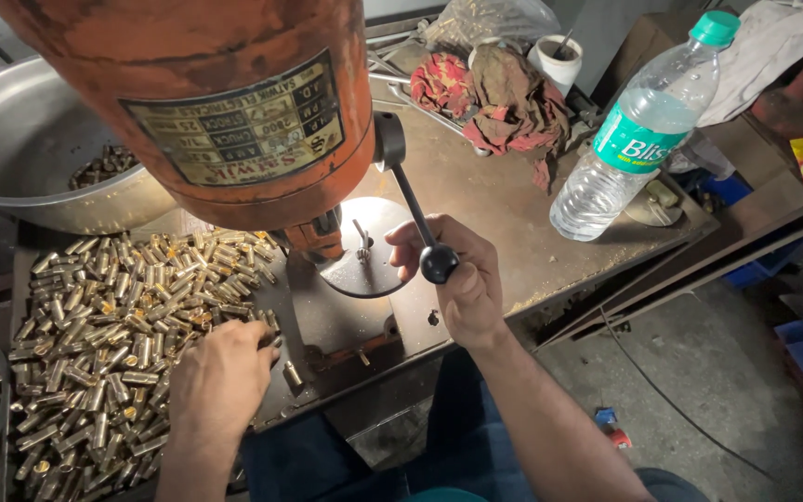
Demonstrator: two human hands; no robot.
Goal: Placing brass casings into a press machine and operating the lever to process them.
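Left hand [220, 376] curled over brass casings [113, 325] by bench edge, right hand [457, 279] loosely open behind lever knob [439, 263].

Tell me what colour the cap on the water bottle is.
Green. The cap tops the clear water bottle in the head view.

Both forearms are bare to the edge of the picture, with no sleeve showing on either. The left hand [220, 376] and the right hand [457, 279] carry no glove, ring, watch or band. Below the right hand, the legs wear dark blue trousers [476, 446], and a small strip of teal cloth [448, 495] shows beneath them.
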